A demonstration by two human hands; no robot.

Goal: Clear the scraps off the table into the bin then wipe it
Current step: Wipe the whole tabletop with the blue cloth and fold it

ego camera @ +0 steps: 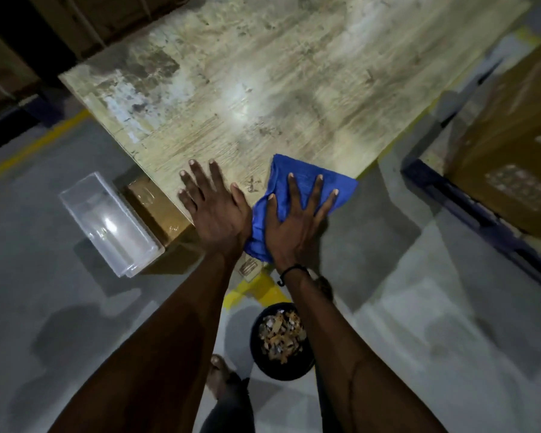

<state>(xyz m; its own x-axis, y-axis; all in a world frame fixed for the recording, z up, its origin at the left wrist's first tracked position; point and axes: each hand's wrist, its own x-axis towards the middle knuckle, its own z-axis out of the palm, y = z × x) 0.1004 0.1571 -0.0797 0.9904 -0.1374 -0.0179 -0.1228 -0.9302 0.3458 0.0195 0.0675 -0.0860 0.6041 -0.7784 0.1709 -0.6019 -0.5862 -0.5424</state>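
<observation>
Both my hands flat at the near corner of the table (263, 89) — cloth under the right.

My right hand (297, 220) presses the blue cloth (300, 179) onto the worn tabletop, fingers straight and spread; my left hand (214, 210) lies just beside it, fingers also straight, flat on the bare wood at the table's edge; the black bin (256, 348) stands on the floor below my right forearm, holding scraps (280, 335) — a clear plastic box (110, 220) sits on the floor to the left.
</observation>
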